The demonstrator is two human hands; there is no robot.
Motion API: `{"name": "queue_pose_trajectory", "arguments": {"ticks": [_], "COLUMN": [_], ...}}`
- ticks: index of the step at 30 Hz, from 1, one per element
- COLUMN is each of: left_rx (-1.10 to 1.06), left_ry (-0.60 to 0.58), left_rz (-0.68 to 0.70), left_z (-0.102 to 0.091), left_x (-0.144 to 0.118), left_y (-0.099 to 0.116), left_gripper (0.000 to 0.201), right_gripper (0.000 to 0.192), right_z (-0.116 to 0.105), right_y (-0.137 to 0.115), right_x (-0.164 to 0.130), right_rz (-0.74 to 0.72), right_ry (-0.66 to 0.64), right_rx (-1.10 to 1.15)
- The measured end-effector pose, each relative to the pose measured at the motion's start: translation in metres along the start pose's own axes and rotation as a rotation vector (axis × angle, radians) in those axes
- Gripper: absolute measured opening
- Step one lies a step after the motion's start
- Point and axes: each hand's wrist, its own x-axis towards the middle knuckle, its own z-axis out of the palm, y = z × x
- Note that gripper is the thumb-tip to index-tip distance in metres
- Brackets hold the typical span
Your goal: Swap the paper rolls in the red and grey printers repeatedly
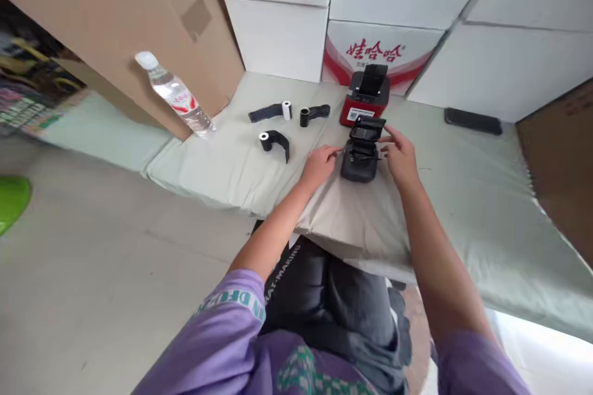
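Flanking the black compact printer [360,163], the person's two hands meet its sides as it sits, lid raised, on a cloth-covered table [454,185]. The left hand [319,163] has a finger stretched to the printer's left side, the others loosely folded. The right hand [399,153] has its fingers bent and apart, tips at or just beside the right edge of the raised lid [368,134]. Whether either hand pinches anything, I cannot tell. The step in hand looks like handling the opened printer; the next move would seem to call for steadying its base while the lid or interior is worked.

Directly behind the printer, close to its lid, stands a red-and-black printer [364,105], which may limit the lid's backward swing. Behind and left of the printer lie a white roll [286,110], a black roll [304,116] and a white-ended roll [265,141], each with a dark strip. Farther left of it stands a water bottle [178,99]; to its right and behind lies a flat dark slab [472,121].
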Motion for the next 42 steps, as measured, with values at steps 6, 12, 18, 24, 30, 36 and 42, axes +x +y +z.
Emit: {"name": "queue_pose_trajectory", "arguments": {"ticks": [6,12,18,24,30,36,42], "left_rx": [0.033,0.024,0.004,0.020,0.055,0.059,0.054], "left_ry": [-0.024,-0.024,-0.006,-0.012,-0.046,-0.050,-0.055], "left_rz": [0.017,0.018,0.037,0.073,0.044,0.026,0.026], "left_z": [0.003,0.001,0.002,0.003,0.000,-0.001,-0.002], "left_x": [0.004,0.004,0.004,0.004,0.005,0.004,0.003], "left_y": [-0.005,-0.007,-0.012,-0.017,-0.014,-0.011,-0.007], "left_gripper": [0.054,0.052,0.053,0.056,0.057,0.055,0.053], "right_gripper": [0.030,0.028,0.029,0.024,0.024,0.041,0.034], "right_z": [0.010,0.004,0.012,0.012,0.013,0.017,0.027], "right_y": [-0.030,-0.072,-0.087,-0.089,-0.088,-0.089,-0.097], "right_x": [0.019,0.044,0.046,0.044,0.043,0.038,0.031], "right_rz": [-0.019,0.041,0.011,-0.011,0.008,-0.022,0.100], "right_ry": [0.014,-0.392,-0.640,-0.698,-0.798,-0.688,-0.659], "right_rx": [-0.060,-0.501,-0.907,-0.917,-0.915,-1.006,-1.107]}}
